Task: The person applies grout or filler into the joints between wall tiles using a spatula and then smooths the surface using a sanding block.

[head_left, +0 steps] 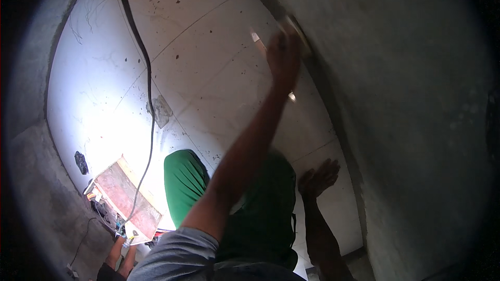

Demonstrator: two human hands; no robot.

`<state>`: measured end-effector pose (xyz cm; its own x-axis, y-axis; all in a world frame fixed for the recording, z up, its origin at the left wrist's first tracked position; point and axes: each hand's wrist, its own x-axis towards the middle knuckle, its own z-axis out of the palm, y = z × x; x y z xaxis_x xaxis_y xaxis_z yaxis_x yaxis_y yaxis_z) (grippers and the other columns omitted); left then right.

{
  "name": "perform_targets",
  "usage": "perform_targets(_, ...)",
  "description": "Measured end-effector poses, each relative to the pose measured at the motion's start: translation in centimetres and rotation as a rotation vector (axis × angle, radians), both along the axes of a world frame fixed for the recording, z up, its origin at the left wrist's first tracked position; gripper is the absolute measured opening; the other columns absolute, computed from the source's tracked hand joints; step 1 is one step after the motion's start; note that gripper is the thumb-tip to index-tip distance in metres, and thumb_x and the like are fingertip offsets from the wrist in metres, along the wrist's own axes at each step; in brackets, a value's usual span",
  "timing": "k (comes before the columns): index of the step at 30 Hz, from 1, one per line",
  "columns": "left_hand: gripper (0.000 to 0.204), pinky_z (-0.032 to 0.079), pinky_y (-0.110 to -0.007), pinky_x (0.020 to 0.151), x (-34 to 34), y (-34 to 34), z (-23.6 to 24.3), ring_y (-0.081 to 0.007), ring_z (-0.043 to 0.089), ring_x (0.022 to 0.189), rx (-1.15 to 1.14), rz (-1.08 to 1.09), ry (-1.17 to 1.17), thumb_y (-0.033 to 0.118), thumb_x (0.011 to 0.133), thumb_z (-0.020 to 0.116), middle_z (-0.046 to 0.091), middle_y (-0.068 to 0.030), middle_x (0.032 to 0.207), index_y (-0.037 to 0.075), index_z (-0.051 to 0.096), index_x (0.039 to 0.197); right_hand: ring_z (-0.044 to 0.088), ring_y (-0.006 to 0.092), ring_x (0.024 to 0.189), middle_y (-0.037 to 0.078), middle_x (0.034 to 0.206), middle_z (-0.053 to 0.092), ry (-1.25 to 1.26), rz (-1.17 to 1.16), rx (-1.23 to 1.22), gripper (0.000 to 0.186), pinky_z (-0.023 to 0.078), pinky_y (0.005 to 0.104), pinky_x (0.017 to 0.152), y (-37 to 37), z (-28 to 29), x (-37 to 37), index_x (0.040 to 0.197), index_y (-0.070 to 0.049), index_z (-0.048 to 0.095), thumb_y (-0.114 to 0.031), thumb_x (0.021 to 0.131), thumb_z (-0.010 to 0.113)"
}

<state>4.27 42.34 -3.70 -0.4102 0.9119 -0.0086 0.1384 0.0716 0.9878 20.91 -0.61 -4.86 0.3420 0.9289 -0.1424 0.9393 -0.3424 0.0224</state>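
Note:
My left hand (284,60) reaches far forward to the foot of the grey wall on the right. It is closed round a flat, tan-edged tool (299,35), blurred by motion, whose kind I cannot make out. The tool lies along the join of wall and floor. Beside this hand, a narrow shiny strip (255,37) shows at the upper left, and another bright bit (291,96) shows below the wrist; whether they are one piece is hidden. My right hand (319,178) is open, fingers spread, near the floor beside my right knee, holding nothing.
Pale floor tiles (208,73) carry scattered dark crumbs. A black cable (148,67) runs down to a reddish box (127,192) at lower left, beside strong light. A greyish scrap (160,111) and a dark crumpled piece (80,162) lie about. Another person's bare limbs (121,256) show beyond the box.

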Motion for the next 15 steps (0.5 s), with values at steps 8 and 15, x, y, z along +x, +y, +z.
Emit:
perform_targets(8, 0.020, 0.057, -0.051, 0.078, -10.6, 10.8, -10.0, -0.0304, 0.074, 0.090, 0.450, -0.153, 1.316, 0.030, 0.104, 0.066, 0.075, -0.0124, 0.096, 0.012, 0.073, 0.110, 0.028, 0.0465, 0.161, 0.026, 0.174, 0.030, -0.079, 0.092, 0.188, 0.069, 0.024, 0.0584, 0.129, 0.1, -1.1, 0.5, 0.170, -0.002, 0.029, -0.042, 0.114, 0.034)
perform_targets(15, 0.046, 0.055, -0.046, 0.086, -34.1, 14.3, -6.4, -0.0304, 0.070, 0.091, 0.148, -0.096, 0.993, 0.045, 0.110, 0.056, 0.073, -0.0154, 0.097, 0.002, 0.072, 0.104, 0.039, 0.0436, 0.156, 0.023, 0.169, 0.040, -0.083, 0.091, 0.189, 0.061, 0.032, 0.0583, 0.125, 1.2, -1.1, 0.2, 0.165, -0.004, 0.041, -0.039, 0.115, 0.041)
